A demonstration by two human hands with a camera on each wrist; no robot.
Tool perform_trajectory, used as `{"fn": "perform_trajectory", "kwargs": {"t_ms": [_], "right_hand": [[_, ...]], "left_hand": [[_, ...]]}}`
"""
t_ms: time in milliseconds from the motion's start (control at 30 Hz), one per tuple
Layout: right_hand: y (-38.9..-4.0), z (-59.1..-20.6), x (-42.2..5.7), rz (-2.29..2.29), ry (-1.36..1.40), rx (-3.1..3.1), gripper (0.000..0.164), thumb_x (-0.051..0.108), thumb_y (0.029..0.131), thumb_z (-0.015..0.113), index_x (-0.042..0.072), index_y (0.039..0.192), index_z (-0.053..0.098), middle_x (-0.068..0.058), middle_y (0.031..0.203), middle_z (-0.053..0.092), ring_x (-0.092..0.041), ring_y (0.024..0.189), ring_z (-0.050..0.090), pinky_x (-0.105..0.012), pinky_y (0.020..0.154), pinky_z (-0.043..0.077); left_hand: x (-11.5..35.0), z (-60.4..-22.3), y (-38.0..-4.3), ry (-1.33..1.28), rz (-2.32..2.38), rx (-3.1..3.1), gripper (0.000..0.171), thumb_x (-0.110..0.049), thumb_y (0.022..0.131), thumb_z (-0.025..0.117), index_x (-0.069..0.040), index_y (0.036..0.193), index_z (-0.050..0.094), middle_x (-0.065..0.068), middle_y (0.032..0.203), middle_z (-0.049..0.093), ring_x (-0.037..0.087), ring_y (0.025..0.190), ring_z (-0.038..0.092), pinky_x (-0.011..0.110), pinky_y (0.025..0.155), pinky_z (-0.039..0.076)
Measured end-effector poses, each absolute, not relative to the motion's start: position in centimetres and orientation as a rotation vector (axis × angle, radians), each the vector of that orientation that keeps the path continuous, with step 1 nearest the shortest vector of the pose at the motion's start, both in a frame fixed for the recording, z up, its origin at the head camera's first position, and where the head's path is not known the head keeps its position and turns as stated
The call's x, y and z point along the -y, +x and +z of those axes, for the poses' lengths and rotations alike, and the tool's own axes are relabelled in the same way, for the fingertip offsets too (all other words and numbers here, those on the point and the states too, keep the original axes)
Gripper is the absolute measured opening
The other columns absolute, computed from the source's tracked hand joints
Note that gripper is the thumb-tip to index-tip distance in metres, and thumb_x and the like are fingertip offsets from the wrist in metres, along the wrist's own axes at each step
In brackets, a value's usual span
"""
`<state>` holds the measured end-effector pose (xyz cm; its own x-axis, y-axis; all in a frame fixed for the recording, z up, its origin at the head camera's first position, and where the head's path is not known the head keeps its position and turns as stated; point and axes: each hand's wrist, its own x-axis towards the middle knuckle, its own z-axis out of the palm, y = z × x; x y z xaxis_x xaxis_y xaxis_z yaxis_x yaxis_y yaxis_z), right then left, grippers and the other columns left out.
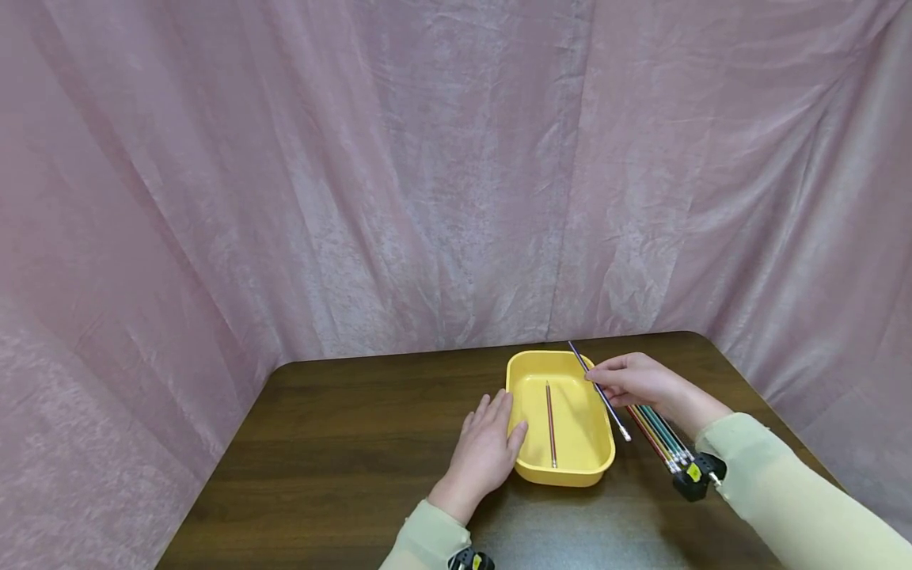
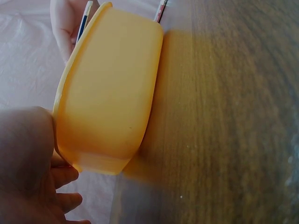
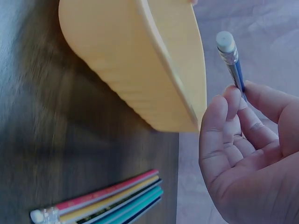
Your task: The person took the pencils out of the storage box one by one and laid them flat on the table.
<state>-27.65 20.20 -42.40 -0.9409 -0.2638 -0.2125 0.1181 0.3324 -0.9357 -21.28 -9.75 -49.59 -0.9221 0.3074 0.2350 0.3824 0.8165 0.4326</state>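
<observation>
My right hand (image 1: 637, 380) pinches a blue pencil (image 1: 618, 422) between thumb and fingertips, over the right rim of a yellow plastic tray (image 1: 570, 479). The pencil slants, its white eraser (image 3: 225, 41) end toward me. Inside the tray, one red pencil (image 1: 551, 427) lies lengthwise. My left hand (image 1: 484, 443) rests at the tray's left rim, fingers fairly straight and thumb over the edge. In the left wrist view, the tray wall (image 2: 110, 84) hides that thumb. Beneath my right forearm, several pencils (image 3: 112, 198) lie side by side on the table, red, yellow, black and teal among them.
The brown wooden table (image 1: 342, 443) reaches left of the tray and ends at a back edge just behind it. A pink curtain (image 1: 442, 198) hangs behind the table. Black wrist cameras sit on both sleeves, the right one (image 1: 694, 477) near the pencils' eraser ends.
</observation>
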Motion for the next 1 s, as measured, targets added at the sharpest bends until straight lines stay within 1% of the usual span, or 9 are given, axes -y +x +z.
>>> {"fn": "perform_trajectory", "kwargs": {"t_ms": [133,300,467,667,1000], "right_hand": [[-27.6,-42.3,-21.1,-1.65,-0.133,-2.274,0.029,0.018,0.11,0.07,-0.006,0.124,0.075,0.002,0.083,0.068,-0.008,0.075,0.064,-0.028,0.072,0.062],[-27.6,-42.4,-22.4,-1.656,-0.119,-2.279,0.031,0.018,0.11,0.07,-0.008,0.127,0.074,0.002,0.084,0.066,-0.008,0.074,0.062,-0.028,0.073,0.062],[-27.7,-42.8,-23.9,-1.633,-0.102,-2.299,0.034,0.019,0.111,0.069,-0.008,0.13,0.072,0.003,0.086,0.068,-0.007,0.074,0.063,-0.028,0.075,0.063],[-27.6,-43.3,-25.6,-1.603,-0.061,-2.321,0.041,0.02,0.112,0.067,-0.013,0.135,0.068,0.004,0.087,0.072,-0.007,0.075,0.066,-0.028,0.074,0.064],[-27.4,-44.1,-27.9,-1.598,0.029,-2.331,0.043,0.021,0.111,0.071,-0.013,0.136,0.067,0.003,0.084,0.073,-0.008,0.072,0.068,-0.028,0.072,0.064]], "left_hand": [[9.7,-49.6,-21.3,-0.538,-0.73,2.834,0.061,-0.037,0.118,0.053,0.0,0.167,0.045,0.018,0.172,0.044,0.042,0.16,0.037,0.066,0.124,0.034],[9.7,-49.7,-21.4,-0.538,-0.738,2.832,0.061,-0.037,0.118,0.053,-0.001,0.167,0.046,0.018,0.172,0.044,0.042,0.161,0.037,0.066,0.125,0.034],[9.7,-49.7,-21.4,-0.542,-0.733,2.83,0.061,-0.037,0.118,0.053,0.0,0.166,0.046,0.018,0.172,0.044,0.042,0.161,0.037,0.066,0.125,0.034],[9.8,-49.7,-21.4,-0.542,-0.732,2.834,0.061,-0.037,0.118,0.052,-0.001,0.167,0.045,0.017,0.172,0.044,0.042,0.161,0.037,0.066,0.125,0.034],[9.8,-49.8,-21.3,-0.547,-0.738,2.831,0.062,-0.037,0.118,0.053,0.0,0.167,0.045,0.016,0.173,0.043,0.042,0.161,0.037,0.066,0.125,0.034]]}}
